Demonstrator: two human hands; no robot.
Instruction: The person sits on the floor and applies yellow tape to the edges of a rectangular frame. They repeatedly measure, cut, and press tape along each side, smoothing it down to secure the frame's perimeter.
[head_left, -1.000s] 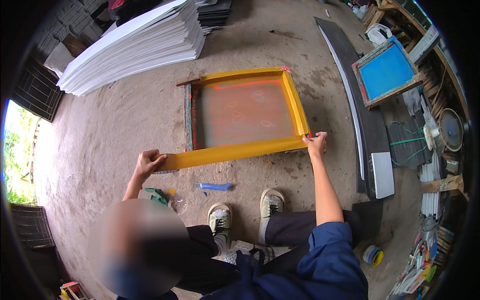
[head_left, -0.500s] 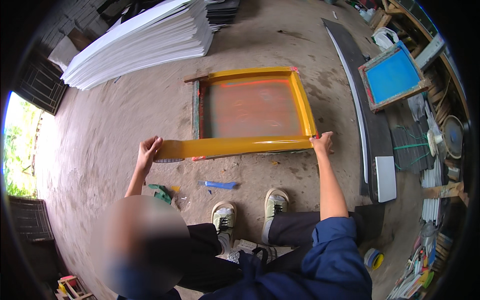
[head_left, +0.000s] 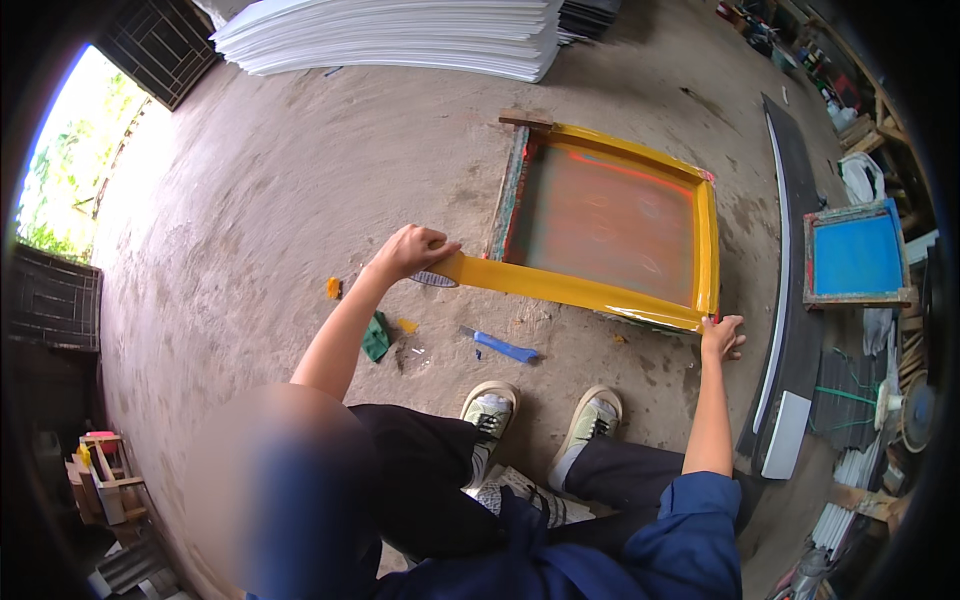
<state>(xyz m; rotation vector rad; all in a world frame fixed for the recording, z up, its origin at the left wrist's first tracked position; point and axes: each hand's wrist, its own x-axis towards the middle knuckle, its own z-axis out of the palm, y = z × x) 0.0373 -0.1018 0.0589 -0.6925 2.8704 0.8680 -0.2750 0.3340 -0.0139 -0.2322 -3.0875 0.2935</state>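
- In the head view, the person's left arm reaches from the near left, far and to the right, with the back of the left hand (head_left: pixel 410 252) upward and the fingers curled.
- The left grip is closed on the left end of a yellow tape strip (head_left: pixel 540 285); a gray patterned oval shows just below the fingers.
- The right arm extends almost straight away from the rolled blue sleeve (head_left: pixel 700 497).
- The right hand (head_left: pixel 722 338) is at the near right corner of the screen frame (head_left: pixel 707 245), thumb against the corner and fingers bent off to the right; whether this grip pinches anything, one cannot tell.
- The strip stretches between the hands along the frame's near side, running past its near left corner.
- The frame lies on the floor (head_left: pixel 300 180), right of center and beyond the person's shoes (head_left: pixel 490 412), its far and right sides yellow.
- A blue-handled knife (head_left: pixel 505 346) lies nearer than the strip, with a green scrap (head_left: pixel 376 338) to its left.
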